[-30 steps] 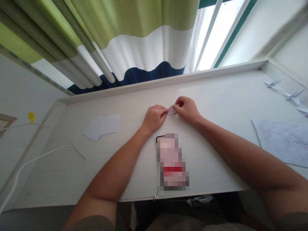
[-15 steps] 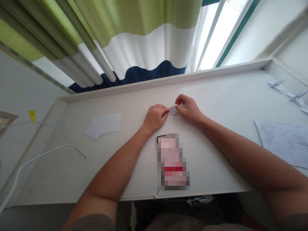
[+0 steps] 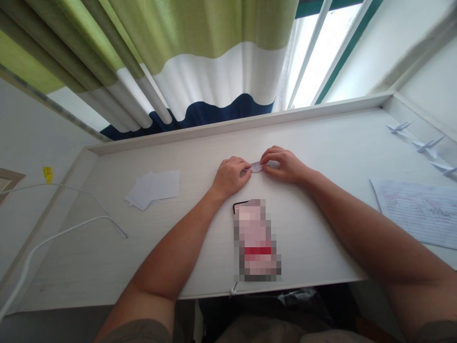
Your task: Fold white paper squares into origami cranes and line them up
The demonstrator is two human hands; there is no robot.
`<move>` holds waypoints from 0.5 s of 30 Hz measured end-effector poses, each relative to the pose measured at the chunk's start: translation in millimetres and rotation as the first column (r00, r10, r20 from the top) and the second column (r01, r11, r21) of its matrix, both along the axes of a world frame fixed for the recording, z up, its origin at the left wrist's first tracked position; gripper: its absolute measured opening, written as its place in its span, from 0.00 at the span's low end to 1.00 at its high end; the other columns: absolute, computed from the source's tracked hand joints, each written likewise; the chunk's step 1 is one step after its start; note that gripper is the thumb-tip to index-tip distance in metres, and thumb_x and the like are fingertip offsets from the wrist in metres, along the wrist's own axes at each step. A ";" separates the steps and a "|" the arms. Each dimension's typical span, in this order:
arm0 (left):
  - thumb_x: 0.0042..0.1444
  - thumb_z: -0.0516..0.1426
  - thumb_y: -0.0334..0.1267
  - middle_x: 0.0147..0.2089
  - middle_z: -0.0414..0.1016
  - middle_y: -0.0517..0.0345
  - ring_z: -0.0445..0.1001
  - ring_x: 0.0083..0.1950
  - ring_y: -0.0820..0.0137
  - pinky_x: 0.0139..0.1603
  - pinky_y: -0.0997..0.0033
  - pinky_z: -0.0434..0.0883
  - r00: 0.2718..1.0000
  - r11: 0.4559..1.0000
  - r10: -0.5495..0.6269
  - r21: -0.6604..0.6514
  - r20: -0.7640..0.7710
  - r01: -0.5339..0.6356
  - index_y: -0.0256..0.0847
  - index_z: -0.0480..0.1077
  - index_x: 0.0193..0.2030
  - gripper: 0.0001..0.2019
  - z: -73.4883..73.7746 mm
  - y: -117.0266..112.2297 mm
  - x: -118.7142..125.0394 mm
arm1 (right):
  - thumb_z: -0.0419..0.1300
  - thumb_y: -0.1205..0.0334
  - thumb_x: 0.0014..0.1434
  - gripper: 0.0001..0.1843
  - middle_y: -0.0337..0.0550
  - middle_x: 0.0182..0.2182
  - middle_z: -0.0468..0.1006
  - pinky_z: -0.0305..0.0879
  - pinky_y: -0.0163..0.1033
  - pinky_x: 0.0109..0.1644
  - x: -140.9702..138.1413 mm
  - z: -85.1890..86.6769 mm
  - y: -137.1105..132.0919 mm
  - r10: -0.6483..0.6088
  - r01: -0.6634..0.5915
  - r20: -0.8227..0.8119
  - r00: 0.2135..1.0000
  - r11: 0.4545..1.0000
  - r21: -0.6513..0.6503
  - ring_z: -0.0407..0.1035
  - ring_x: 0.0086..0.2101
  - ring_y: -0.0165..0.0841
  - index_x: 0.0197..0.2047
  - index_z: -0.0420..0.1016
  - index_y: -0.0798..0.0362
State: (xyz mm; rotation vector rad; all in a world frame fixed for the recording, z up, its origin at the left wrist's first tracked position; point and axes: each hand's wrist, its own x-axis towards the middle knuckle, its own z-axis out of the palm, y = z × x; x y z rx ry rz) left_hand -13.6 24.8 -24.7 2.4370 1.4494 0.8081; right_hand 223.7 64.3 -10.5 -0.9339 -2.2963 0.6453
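A small folded piece of white paper [image 3: 256, 167] lies between my two hands on the white desk. My left hand [image 3: 233, 175] pinches its left end, fingers curled together. On the other side my right hand [image 3: 280, 164] has thumb and fingers closed on the paper's right part. Both hands partly cover the paper, so its full folded shape is hidden. Nearer to me, below the hands, lies a phone [image 3: 255, 238] whose screen is blurred out.
Loose white paper sheets [image 3: 157, 186] overlap at the left. Several folded paper pieces [image 3: 428, 144] stand along the right edge, above a lined written sheet [image 3: 417, 207]. A white cable [image 3: 71, 236] crosses the left side. A raised rim [image 3: 214, 129] bounds the desk's back, below a curtain [image 3: 214, 71].
My right hand has turned a little and its fingers now reach down onto the paper, which looks flatter. My left hand stays almost in place. The view has shifted slightly.
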 end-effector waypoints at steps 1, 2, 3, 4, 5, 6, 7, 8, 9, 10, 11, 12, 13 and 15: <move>0.69 0.60 0.38 0.50 0.86 0.51 0.80 0.54 0.59 0.59 0.53 0.73 1.000 1.000 -0.007 0.001 -0.004 0.007 0.44 0.83 0.46 0.08 -0.2 0.4 -0.4 | 0.61 0.57 0.61 0.07 0.49 0.41 0.85 0.70 0.55 0.56 0.6 -0.2 -1.5 -0.011 0.011 0.003 1.000 1.000 -0.004 0.75 0.46 0.47 0.36 0.82 0.46; 0.70 0.59 0.39 0.50 0.86 0.52 0.81 0.54 0.59 0.59 0.53 0.73 1.000 1.000 -0.015 0.003 -0.009 0.015 0.44 0.83 0.45 0.09 -0.5 0.8 -0.8 | 0.61 0.57 0.62 0.08 0.49 0.42 0.85 0.70 0.56 0.56 1.0 -0.5 -2.9 -0.026 0.026 0.004 1.000 1.000 -0.005 0.75 0.46 0.47 0.36 0.82 0.46; 0.71 0.59 0.39 0.50 0.86 0.52 0.80 0.54 0.59 0.58 0.53 0.73 1.000 1.000 -0.024 0.007 -0.016 0.024 0.45 0.83 0.44 0.09 -0.9 1.2 -1.2 | 0.62 0.56 0.63 0.08 0.49 0.43 0.86 0.70 0.56 0.57 1.2 -0.7 -4.1 -0.040 0.040 0.005 0.999 0.999 -0.005 0.75 0.47 0.47 0.36 0.82 0.46; 0.71 0.59 0.39 0.50 0.86 0.52 0.80 0.54 0.59 0.58 0.53 0.73 0.999 1.000 -0.029 0.010 -0.021 0.029 0.45 0.83 0.45 0.09 -1.2 1.4 -1.6 | 0.62 0.55 0.64 0.09 0.49 0.44 0.86 0.70 0.56 0.57 1.0 -1.1 -5.2 -0.052 0.052 0.003 0.999 0.999 -0.004 0.76 0.47 0.46 0.36 0.83 0.46; 0.71 0.59 0.39 0.50 0.86 0.52 0.80 0.54 0.59 0.58 0.53 0.73 0.999 0.999 -0.031 0.013 -0.024 0.031 0.45 0.83 0.46 0.09 -1.5 1.4 -1.9 | 0.61 0.55 0.64 0.09 0.48 0.43 0.86 0.70 0.55 0.57 0.7 -1.5 -6.1 -0.063 0.063 0.000 0.998 0.998 -0.005 0.76 0.47 0.46 0.36 0.83 0.46; 0.71 0.59 0.39 0.50 0.86 0.52 0.80 0.54 0.59 0.59 0.54 0.73 0.999 0.999 -0.029 0.015 -0.025 0.029 0.45 0.82 0.48 0.09 -1.6 1.3 -2.2 | 0.61 0.55 0.65 0.09 0.48 0.43 0.86 0.70 0.55 0.57 0.2 -2.0 -7.1 -0.076 0.076 -0.001 0.997 0.997 -0.009 0.76 0.46 0.46 0.37 0.83 0.46; 0.71 0.59 0.38 0.50 0.86 0.52 0.80 0.54 0.59 0.59 0.54 0.73 0.999 1.000 -0.025 0.016 -0.025 0.025 0.45 0.82 0.50 0.09 -1.7 1.0 -2.3 | 0.61 0.56 0.65 0.09 0.47 0.42 0.86 0.71 0.54 0.56 -0.2 -2.6 -8.1 -0.089 0.089 0.000 0.996 0.996 -0.016 0.77 0.46 0.45 0.38 0.83 0.46; 0.71 0.59 0.38 0.51 0.86 0.52 0.80 0.54 0.59 0.59 0.54 0.72 0.999 1.000 -0.022 0.016 -0.026 0.023 0.46 0.81 0.52 0.10 -1.6 0.7 -2.4 | 0.61 0.57 0.65 0.09 0.47 0.42 0.86 0.71 0.54 0.56 -0.5 -3.3 -9.3 -0.104 0.105 0.003 0.995 0.994 -0.023 0.77 0.45 0.45 0.39 0.83 0.46; 0.72 0.59 0.39 0.51 0.86 0.52 0.80 0.54 0.59 0.59 0.54 0.72 0.999 1.000 -0.022 0.016 -0.026 0.022 0.46 0.81 0.53 0.10 -1.6 0.5 -2.5 | 0.60 0.57 0.65 0.09 0.46 0.41 0.85 0.71 0.53 0.55 -0.4 -4.1 -10.7 -0.119 0.119 0.007 0.993 0.992 -0.029 0.77 0.45 0.44 0.40 0.83 0.46; 0.72 0.59 0.39 0.51 0.86 0.53 0.80 0.54 0.59 0.59 0.54 0.72 0.999 1.000 -0.025 0.016 -0.028 0.026 0.46 0.81 0.53 0.10 -1.5 0.5 -2.6 | 0.60 0.58 0.66 0.09 0.46 0.42 0.85 0.71 0.53 0.56 0.0 -4.9 -12.3 -0.129 0.129 0.011 0.992 0.991 -0.030 0.77 0.45 0.44 0.41 0.83 0.46; 0.72 0.59 0.39 0.51 0.86 0.53 0.80 0.55 0.59 0.59 0.54 0.72 0.999 0.999 -0.031 0.018 -0.030 0.031 0.47 0.82 0.53 0.10 -1.4 0.5 -2.7 | 0.60 0.57 0.66 0.09 0.46 0.43 0.85 0.71 0.53 0.56 0.7 -5.6 -13.9 -0.137 0.137 0.012 0.991 0.990 -0.026 0.77 0.46 0.44 0.41 0.83 0.46; 0.72 0.59 0.39 0.50 0.87 0.53 0.80 0.55 0.58 0.59 0.54 0.72 0.999 0.999 -0.036 0.021 -0.031 0.036 0.47 0.82 0.51 0.10 -1.5 0.8 -2.9 | 0.60 0.57 0.66 0.09 0.47 0.43 0.85 0.70 0.53 0.58 1.7 -6.3 -15.5 -0.141 0.141 0.011 0.990 0.990 -0.017 0.77 0.47 0.45 0.41 0.83 0.46; 0.72 0.59 0.39 0.49 0.87 0.53 0.80 0.55 0.58 0.58 0.54 0.72 0.999 0.999 -0.040 0.021 -0.033 0.040 0.47 0.83 0.50 0.10 -1.6 1.1 -3.0 | 0.60 0.57 0.66 0.09 0.48 0.44 0.85 0.70 0.53 0.58 2.9 -6.8 -16.9 -0.144 0.145 0.011 0.989 0.989 -0.007 0.77 0.48 0.45 0.42 0.83 0.47; 0.71 0.59 0.39 0.49 0.87 0.53 0.80 0.54 0.59 0.57 0.54 0.72 0.998 0.999 -0.044 0.022 -0.032 0.045 0.47 0.83 0.48 0.09 -1.8 2.0 -3.3 | 0.60 0.59 0.66 0.10 0.50 0.45 0.85 0.70 0.53 0.58 5.2 -7.4 -18.7 -0.151 0.151 0.014 0.988 0.988 0.008 0.77 0.49 0.46 0.42 0.83 0.48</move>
